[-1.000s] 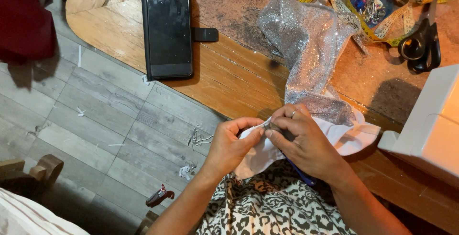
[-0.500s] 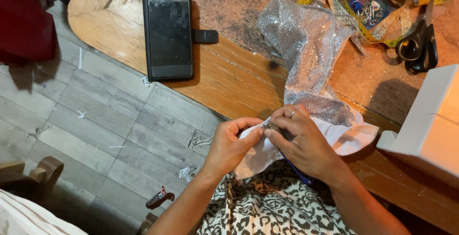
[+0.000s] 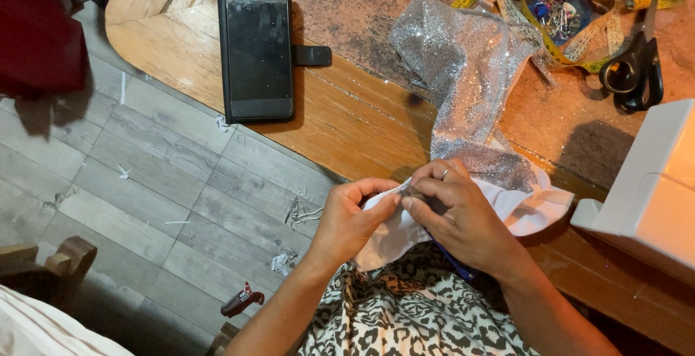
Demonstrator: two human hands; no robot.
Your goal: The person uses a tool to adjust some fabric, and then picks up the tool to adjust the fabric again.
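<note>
Here, left hand (image 3: 350, 218) and right hand (image 3: 460, 215) meet, both pinching the white fabric (image 3: 532, 207) beside glittery silver fabric (image 3: 470, 73).

A single head-worn camera looks steeply down from close above the wooden table (image 3: 347, 120), taking in its curved near edge, the grey plank floor (image 3: 137, 204) left of it, and the wearer's lap just below it.

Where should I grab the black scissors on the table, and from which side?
Probably take the scissors by their looped handles, coming from above. They lie flat with the loops toward the table's near edge, while yellow measuring tape lies right by the blade end.
</note>
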